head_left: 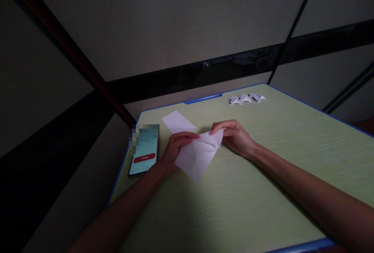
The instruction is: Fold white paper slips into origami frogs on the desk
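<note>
A white sheet of paper [196, 156], partly folded, lies on the pale green table [248, 190] with a corner pointing toward me. My left hand [174, 147] pinches its upper left edge, fingers closed on the paper. My right hand [233, 135] pinches the upper right corner, which is lifted and bent over. Both hands sit close together near the middle of the table.
A lit phone [145, 149] lies at the table's left edge beside my left hand. A second white sheet [177, 122] rests behind the hands. Several small folded paper figures [246, 98] stand near the far edge. The table has a blue rim [201, 98]; dark walls surround it.
</note>
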`<state>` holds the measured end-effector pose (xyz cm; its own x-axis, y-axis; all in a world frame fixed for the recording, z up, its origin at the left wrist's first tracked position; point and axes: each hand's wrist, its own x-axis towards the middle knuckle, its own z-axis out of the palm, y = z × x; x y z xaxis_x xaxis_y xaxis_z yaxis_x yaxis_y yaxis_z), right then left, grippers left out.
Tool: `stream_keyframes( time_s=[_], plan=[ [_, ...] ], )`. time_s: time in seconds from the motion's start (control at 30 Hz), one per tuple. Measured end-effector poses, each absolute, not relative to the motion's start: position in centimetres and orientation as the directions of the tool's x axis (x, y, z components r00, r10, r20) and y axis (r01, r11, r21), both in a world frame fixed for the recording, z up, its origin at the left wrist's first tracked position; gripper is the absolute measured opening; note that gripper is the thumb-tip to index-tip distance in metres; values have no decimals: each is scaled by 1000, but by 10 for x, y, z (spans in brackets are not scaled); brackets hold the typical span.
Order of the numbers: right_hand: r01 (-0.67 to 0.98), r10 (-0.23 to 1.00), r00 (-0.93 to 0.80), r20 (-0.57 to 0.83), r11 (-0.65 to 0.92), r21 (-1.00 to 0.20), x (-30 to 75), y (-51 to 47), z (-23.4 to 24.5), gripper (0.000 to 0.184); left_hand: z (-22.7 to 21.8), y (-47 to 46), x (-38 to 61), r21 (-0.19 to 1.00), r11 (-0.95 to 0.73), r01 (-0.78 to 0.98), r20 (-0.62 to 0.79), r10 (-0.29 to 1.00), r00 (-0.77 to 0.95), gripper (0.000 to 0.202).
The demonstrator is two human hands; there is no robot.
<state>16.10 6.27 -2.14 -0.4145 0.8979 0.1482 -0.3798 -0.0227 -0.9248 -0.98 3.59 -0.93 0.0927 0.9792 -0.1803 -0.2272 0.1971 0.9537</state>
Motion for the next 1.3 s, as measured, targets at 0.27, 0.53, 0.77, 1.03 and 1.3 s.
stream_keyframes(
  time_s=[0.27, 0.53, 0.77, 1.03, 1.3],
  plan=[
    [-291, 836, -442, 325, 209, -934, 170, 67, -28, 22, -19, 39, -18, 982, 70, -176, -31, 976, 216, 34],
    [-132, 800, -481, 360, 340, -931, 171, 63, -20, 20, -19, 36, -9, 979, 8, 204, -44, 985, 169, 23],
    [-161, 789, -469, 396, 365, -917, 173, 65, -22, 20, -23, 35, -11, 977, -4, 214, -34, 985, 171, 27],
    [-111, 775, -482, 408, 408, -906, 174, 65, -19, 20, -22, 35, -12, 967, -20, 255, -17, 990, 143, 25],
    [-105, 771, -464, 436, 441, -891, 174, 65, -21, 20, -21, 35, -14, 953, -40, 299, -13, 985, 174, 23]
  ],
)
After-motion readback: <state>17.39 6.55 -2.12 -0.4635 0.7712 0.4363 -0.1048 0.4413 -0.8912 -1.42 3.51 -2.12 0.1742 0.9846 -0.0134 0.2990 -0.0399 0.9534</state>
